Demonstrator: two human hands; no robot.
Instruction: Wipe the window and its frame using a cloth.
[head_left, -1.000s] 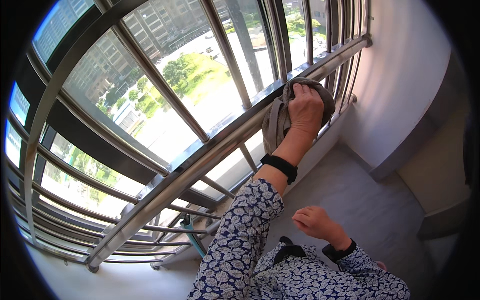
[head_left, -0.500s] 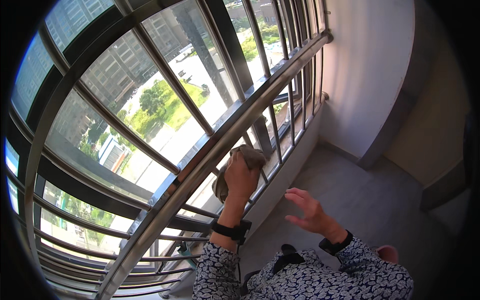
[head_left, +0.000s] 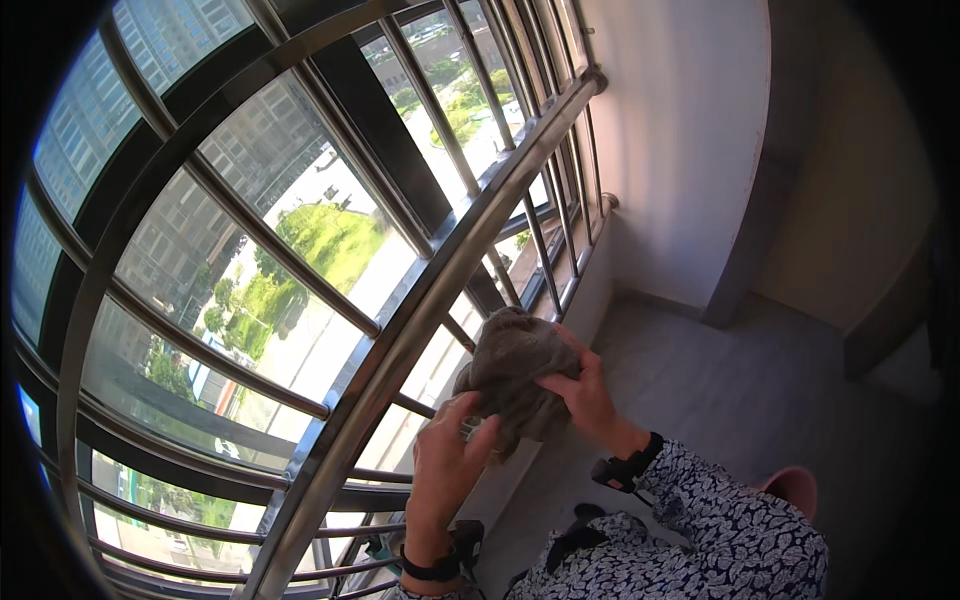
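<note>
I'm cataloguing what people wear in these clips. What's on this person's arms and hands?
Both hands are bare, no gloves. The left hand and the right hand each have a black band at the wrist. The sleeves are dark blue with a small white leaf-like print.

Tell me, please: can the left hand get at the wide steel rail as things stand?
Probably yes. The left hand grips the brown cloth right beside the wide steel rail, with nothing between them.
</note>
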